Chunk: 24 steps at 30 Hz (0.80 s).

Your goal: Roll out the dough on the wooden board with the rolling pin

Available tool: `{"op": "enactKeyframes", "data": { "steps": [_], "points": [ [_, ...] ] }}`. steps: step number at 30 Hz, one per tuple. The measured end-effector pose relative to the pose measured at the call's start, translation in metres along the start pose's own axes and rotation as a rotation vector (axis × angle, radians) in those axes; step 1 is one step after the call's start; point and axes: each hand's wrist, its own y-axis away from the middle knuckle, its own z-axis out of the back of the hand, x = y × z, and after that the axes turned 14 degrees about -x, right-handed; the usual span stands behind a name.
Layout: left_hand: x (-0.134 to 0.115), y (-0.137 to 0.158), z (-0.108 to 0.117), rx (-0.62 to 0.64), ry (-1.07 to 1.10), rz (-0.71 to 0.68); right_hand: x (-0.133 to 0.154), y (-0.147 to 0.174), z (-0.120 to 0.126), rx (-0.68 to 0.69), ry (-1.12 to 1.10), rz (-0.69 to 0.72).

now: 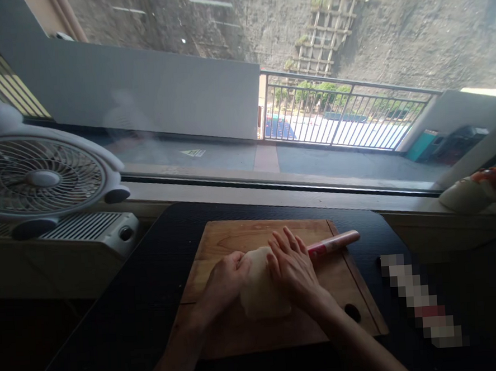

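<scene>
A pale, flattened sheet of dough (263, 291) lies on the wooden cutting board (229, 234). My left hand (226, 276) is closed at the dough's upper left edge, its fingers curled and thumb against the sheet. Over the dough's right side rests my right hand (293, 264), fingers stretched out and slightly spread. A wooden rolling pin (338, 241) with a red band slants out from behind my right hand across the board's upper right corner; its near end is hidden, so I cannot tell whether the hand touches it.
The board sits on a black table (134, 321). A blurred-out object (423, 303) lies right of the board. At left, a white fan (43, 178) stands on a vented unit (91, 226). A window sill (273, 189) runs behind, with a pale pot (462, 195) at right.
</scene>
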Motion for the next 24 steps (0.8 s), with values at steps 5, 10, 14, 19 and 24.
{"op": "enactKeyframes", "data": {
  "steps": [5, 10, 14, 19, 24],
  "points": [
    [-0.009, 0.003, 0.001, -0.017, 0.041, 0.048, 0.003, -0.087, -0.037, 0.154, -0.016, -0.131],
    [-0.006, 0.001, 0.004, 0.004, 0.05, 0.019, 0.007, -0.038, -0.016, 0.013, -0.023, -0.026],
    [-0.016, -0.021, 0.0, 0.069, -0.021, 0.025, -0.001, 0.043, 0.017, -0.074, -0.026, 0.066],
    [-0.029, -0.029, -0.011, 0.027, 0.007, -0.026, -0.015, 0.063, 0.036, -0.127, -0.042, 0.066],
    [-0.005, 0.002, -0.011, -0.197, -0.119, 0.048, -0.016, 0.015, 0.022, -0.117, -0.032, -0.041]
  ]
}}
